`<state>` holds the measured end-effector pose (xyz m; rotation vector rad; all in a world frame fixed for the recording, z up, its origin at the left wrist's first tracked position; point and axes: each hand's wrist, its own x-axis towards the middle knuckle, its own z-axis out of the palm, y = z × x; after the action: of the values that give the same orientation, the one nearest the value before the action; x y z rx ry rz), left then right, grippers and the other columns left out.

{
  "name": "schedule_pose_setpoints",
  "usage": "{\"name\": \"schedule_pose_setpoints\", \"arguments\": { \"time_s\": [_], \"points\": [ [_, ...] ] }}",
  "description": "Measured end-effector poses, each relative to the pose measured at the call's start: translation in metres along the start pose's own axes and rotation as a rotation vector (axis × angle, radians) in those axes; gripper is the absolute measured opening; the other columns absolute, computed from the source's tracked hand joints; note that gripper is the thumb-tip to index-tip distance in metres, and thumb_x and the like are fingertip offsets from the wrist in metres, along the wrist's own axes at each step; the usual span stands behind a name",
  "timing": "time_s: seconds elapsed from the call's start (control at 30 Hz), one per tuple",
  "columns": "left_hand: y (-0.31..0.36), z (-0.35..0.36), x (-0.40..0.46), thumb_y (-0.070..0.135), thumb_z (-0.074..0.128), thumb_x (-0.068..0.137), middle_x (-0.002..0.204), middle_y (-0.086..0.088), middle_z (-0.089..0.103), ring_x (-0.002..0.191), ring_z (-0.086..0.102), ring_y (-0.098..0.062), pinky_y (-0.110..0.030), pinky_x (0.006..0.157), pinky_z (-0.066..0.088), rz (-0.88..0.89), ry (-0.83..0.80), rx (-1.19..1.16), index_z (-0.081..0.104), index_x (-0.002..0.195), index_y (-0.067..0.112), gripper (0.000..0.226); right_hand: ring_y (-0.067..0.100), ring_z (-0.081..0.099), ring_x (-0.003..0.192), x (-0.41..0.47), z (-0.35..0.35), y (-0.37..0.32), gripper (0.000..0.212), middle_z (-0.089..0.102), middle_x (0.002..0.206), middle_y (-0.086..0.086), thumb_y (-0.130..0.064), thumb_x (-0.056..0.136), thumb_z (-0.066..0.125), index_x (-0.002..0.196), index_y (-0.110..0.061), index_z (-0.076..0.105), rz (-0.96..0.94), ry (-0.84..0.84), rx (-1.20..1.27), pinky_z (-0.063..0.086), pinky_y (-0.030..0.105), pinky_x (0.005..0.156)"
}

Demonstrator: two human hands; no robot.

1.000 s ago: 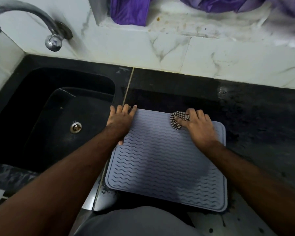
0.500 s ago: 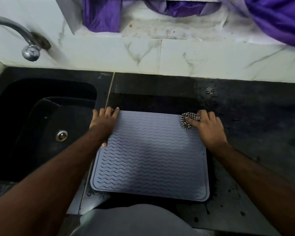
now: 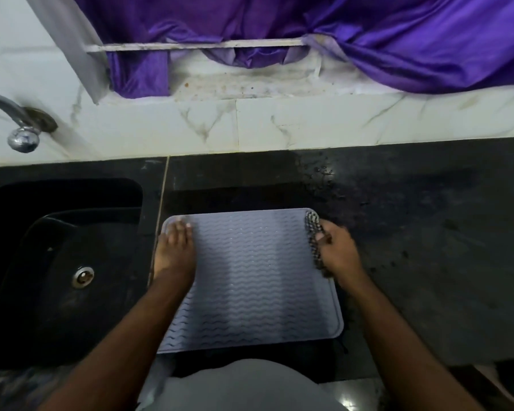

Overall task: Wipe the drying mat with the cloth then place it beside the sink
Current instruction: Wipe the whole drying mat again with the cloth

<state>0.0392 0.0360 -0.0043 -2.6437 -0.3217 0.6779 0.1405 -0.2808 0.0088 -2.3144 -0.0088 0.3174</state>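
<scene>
Grey mat (image 3: 250, 277) flat on black counter (image 3: 413, 262), just right of sink (image 3: 57, 262). Left hand (image 3: 174, 253) flat, fingers straight, pressing mat's left edge. Right hand (image 3: 337, 253) gripping checked cloth (image 3: 313, 235) on mat's right edge, blurred. Beyond: tap (image 3: 18, 126), purple fabric (image 3: 398, 40).

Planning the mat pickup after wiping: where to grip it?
Probably the drying mat's near right corner, from the right: it lies flat, its thin raised rim is bare there, while the left hand presses the far left corner and the right hand holds the cloth.
</scene>
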Motion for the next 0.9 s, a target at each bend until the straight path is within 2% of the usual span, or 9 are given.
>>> {"name": "schedule_pose_setpoints", "arguments": {
  "time_s": [0.1,0.17,0.3,0.4,0.5,0.57,0.67,0.73,0.9],
  "points": [
    [0.009,0.010,-0.029,0.016,0.026,0.102,0.165,-0.024,0.004,0.152,0.012,-0.041,-0.052,0.118,0.027,-0.039,-0.025,-0.180,-0.004,0.158,0.003,0.064,0.026,0.064,0.112,-0.033,0.025,-0.005,0.032,0.068,0.123,0.006,-0.018,0.102,0.054,0.133,-0.016,0.061,0.235,-0.055,0.540,0.053,0.048,0.098],
    [0.009,0.019,-0.050,0.017,0.033,0.100,0.167,-0.015,0.006,0.153,0.014,-0.031,-0.050,0.119,0.026,0.029,-0.059,-0.313,0.002,0.159,0.008,0.067,0.023,0.072,0.095,-0.052,0.040,-0.011,0.024,0.074,0.109,0.006,-0.026,0.102,0.056,0.117,-0.016,0.071,0.403,-0.100,0.869,0.060,0.044,0.079],
    [0.003,0.033,-0.089,0.043,0.054,0.095,0.165,-0.007,0.023,0.151,0.024,-0.023,-0.040,0.119,0.029,0.055,0.151,-0.503,0.027,0.157,0.015,0.073,0.017,0.068,0.072,-0.084,0.066,-0.042,0.036,0.073,0.088,0.004,-0.047,0.093,0.059,0.090,-0.019,0.080,0.471,-0.398,1.141,0.055,0.030,0.061],
    [0.000,0.035,-0.115,0.054,0.061,0.093,0.135,-0.003,0.061,0.127,0.057,-0.022,-0.031,0.105,0.046,0.009,0.258,-1.245,0.061,0.133,0.016,0.055,0.022,0.070,0.088,-0.107,0.096,-0.073,0.031,0.073,0.106,0.012,-0.030,0.088,0.069,0.112,-0.010,0.071,0.333,-0.443,1.060,0.060,0.034,0.074],
    [-0.008,0.024,-0.130,0.063,0.049,0.093,0.116,0.000,0.074,0.111,0.069,-0.023,-0.039,0.100,0.054,-0.037,-0.082,-2.048,0.068,0.124,0.019,0.057,0.027,0.070,0.105,-0.133,0.125,-0.102,0.032,0.074,0.113,0.011,-0.017,0.092,0.069,0.123,-0.012,0.062,0.175,-0.464,0.898,0.057,0.040,0.090],
    [-0.017,0.025,-0.138,0.061,0.044,0.093,0.123,-0.007,0.072,0.116,0.068,-0.026,-0.045,0.101,0.053,-0.015,-0.256,-2.325,0.064,0.130,0.017,0.061,0.020,0.070,0.106,-0.148,0.137,-0.121,0.029,0.075,0.112,0.005,-0.015,0.095,0.067,0.123,-0.015,0.061,0.014,-0.483,0.728,0.056,0.036,0.092],
    [-0.029,0.033,-0.145,0.044,0.054,0.095,0.127,-0.018,0.068,0.122,0.063,-0.032,-0.050,0.107,0.047,0.012,-0.234,-2.462,0.059,0.132,0.005,0.053,0.002,0.067,0.097,-0.160,0.149,-0.138,0.023,0.073,0.104,-0.010,-0.024,0.094,0.068,0.116,-0.025,0.062,-0.255,-0.374,0.292,0.051,0.021,0.085],
    [-0.038,0.042,-0.148,0.034,0.059,0.094,0.124,-0.020,0.068,0.114,0.065,-0.031,-0.052,0.104,0.046,-0.005,-0.178,-2.455,0.061,0.126,0.004,0.043,0.005,0.065,0.091,-0.162,0.157,-0.144,0.023,0.070,0.102,-0.008,-0.029,0.094,0.066,0.116,-0.021,0.063,-0.356,-0.220,0.075,0.050,0.022,0.079],
    [-0.055,0.057,-0.145,0.025,0.057,0.101,0.095,-0.013,0.071,0.074,0.067,-0.023,-0.036,0.060,0.054,-0.036,-0.060,-2.306,0.064,0.112,0.008,0.021,0.012,0.066,0.091,-0.166,0.170,-0.151,0.027,0.072,0.103,0.000,-0.033,0.098,0.060,0.118,-0.015,0.061,-0.302,-0.143,0.000,0.050,0.026,0.078]
  ]
}}
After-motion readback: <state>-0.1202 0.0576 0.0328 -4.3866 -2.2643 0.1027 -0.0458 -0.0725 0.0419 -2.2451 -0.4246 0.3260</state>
